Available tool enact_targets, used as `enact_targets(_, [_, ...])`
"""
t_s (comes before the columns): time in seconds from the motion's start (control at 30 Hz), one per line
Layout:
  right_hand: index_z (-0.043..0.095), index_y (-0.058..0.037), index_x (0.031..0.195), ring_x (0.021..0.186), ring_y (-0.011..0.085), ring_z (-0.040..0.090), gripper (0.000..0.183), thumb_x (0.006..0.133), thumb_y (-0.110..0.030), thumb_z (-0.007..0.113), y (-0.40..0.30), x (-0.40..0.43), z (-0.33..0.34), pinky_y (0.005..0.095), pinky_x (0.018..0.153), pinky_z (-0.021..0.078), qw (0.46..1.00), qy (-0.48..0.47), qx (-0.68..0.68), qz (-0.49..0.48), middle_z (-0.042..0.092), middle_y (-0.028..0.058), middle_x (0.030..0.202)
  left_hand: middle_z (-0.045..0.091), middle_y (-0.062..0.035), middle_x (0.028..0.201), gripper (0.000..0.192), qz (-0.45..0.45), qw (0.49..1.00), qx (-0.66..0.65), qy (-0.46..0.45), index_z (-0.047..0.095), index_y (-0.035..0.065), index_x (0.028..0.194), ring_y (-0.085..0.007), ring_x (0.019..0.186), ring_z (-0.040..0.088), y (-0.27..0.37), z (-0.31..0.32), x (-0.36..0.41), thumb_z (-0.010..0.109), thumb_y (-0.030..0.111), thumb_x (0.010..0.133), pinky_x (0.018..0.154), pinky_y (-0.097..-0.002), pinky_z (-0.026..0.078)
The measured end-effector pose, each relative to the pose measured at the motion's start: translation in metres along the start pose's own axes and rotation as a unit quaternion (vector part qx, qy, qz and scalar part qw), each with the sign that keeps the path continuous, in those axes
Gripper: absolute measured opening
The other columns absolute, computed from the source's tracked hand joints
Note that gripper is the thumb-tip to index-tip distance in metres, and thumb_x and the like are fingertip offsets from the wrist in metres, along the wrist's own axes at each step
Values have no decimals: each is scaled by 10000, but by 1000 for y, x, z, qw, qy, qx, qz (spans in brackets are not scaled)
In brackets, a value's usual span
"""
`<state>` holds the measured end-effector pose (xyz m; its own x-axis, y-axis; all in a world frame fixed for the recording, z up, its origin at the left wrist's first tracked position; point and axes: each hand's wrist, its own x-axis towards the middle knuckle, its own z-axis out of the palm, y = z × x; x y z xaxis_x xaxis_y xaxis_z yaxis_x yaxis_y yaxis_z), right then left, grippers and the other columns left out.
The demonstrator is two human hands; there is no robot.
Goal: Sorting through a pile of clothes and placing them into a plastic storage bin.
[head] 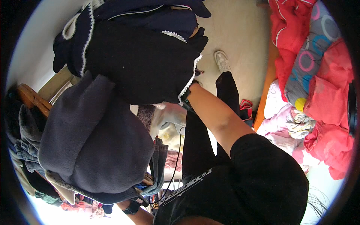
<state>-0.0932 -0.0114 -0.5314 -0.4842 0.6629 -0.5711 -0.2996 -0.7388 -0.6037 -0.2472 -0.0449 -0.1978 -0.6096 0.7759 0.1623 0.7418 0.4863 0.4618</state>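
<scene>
A large black garment with white beaded trim (146, 62) spreads across the upper middle. My right forearm (211, 105) reaches to its trimmed edge, and the right hand is hidden under the cloth. A dark grey fleece-like piece (95, 135) hangs in thick folds below and to the left; whether it belongs to the black garment I cannot tell. Behind its lower edge my left wrist with a black band (131, 208) shows, while the left hand itself is covered. Another dark strap (186, 100) circles my right wrist. How the fingers grip is not visible.
On the right, red clothing (291, 22) and a grey ring-patterned cloth (306, 59) lie past an orange wooden edge (265, 92). Several clothes, including denim (26, 153), crowd the left beside a wooden piece (33, 97). A black cable (177, 160) loops near my body.
</scene>
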Motion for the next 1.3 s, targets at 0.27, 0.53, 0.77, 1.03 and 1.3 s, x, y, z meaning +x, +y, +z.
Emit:
enact_targets(0.27, [584,-59,1188,1106,267,557,414,894,-349,561,11,-19,-45,398,981,430,992,98,36,71,620,94,1166,494,-208,1255,476,62,995,32,-66,452,-20,1280,-313,1108,523,-1,23,14,575,214,885,999,-418,399])
enact_targets(0.53, [586,-63,1189,1109,268,555,425,887,-362,569,-9,30,-98,402,983,426,984,156,65,62,621,94,1166,504,-207,1235,478,145,977,80,-134,457,-18,1272,-316,1091,530,17,53,22,584,212,873,986,-416,406])
enact_targets(0.77, [588,-67,1190,1112,268,552,436,881,-374,576,-40,9,-46,406,985,423,996,79,-31,-1,622,95,1166,513,-206,1218,480,225,936,187,-196,462,-16,1265,-318,1077,536,50,56,32,593,210,862,974,-415,412])
enact_targets(1.03, [589,-71,1191,1116,268,549,448,875,-388,584,-51,40,-13,411,987,419,999,-5,-41,-17,623,95,1165,524,-204,1199,482,295,879,263,-267,467,-14,1257,-320,1060,543,84,69,41,602,208,850,960,-414,419])
enact_targets(1.3, [591,-76,1192,1119,268,547,460,868,-401,592,-40,32,-45,415,989,415,999,-29,-39,3,624,95,1165,534,-203,1179,484,324,845,299,-302,472,-12,1248,-323,1043,550,106,66,40,611,206,838,947,-412,427])
